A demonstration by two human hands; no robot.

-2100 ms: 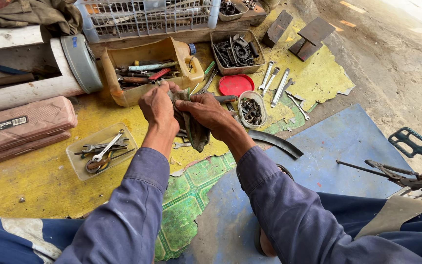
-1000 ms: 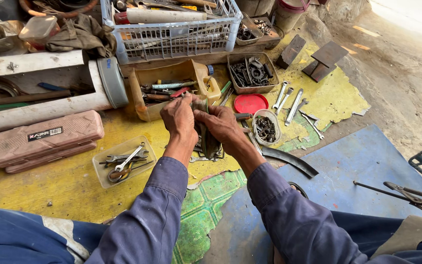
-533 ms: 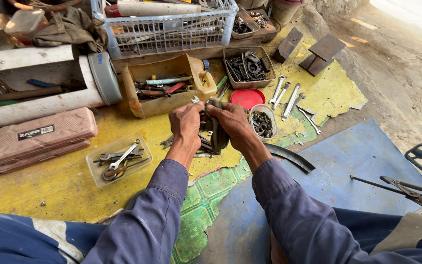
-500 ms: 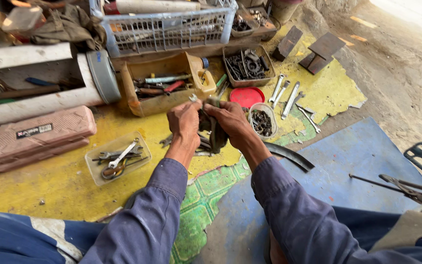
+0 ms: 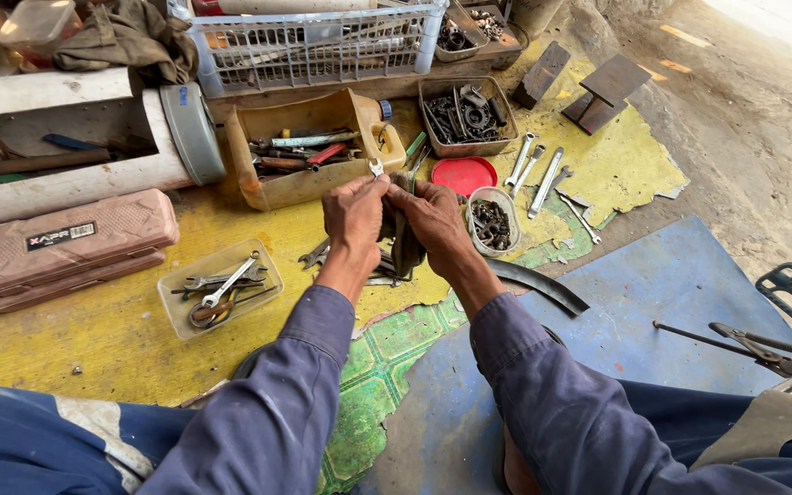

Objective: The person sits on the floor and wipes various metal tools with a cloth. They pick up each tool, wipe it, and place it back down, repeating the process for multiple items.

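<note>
My left hand (image 5: pixel 353 214) and my right hand (image 5: pixel 432 217) are held close together above the yellow floor mat (image 5: pixel 121 339). Between them hangs a dark, dirty rag (image 5: pixel 402 240), which both hands grip. A small metal tool tip (image 5: pixel 377 169), like a wrench end, sticks up out of the rag at my left fingertips. Loose wrenches (image 5: pixel 315 258) lie on the mat right under my hands. Both sleeves are dark blue.
A cut-open yellow jug (image 5: pixel 323 188) of tools lies beyond my hands, with a tin of metal parts (image 5: pixel 462 116), a red lid (image 5: pixel 467 175) and a small tub of bolts (image 5: pixel 491 221). Several wrenches (image 5: pixel 543 181) lie right; a clear tray of wrenches (image 5: pixel 220 289) and a pink case (image 5: pixel 57 240) sit left.
My hands have kept working the rag around the tool, with the metal tip now showing above my left fingers. The view has shifted slightly; nothing else has moved.
</note>
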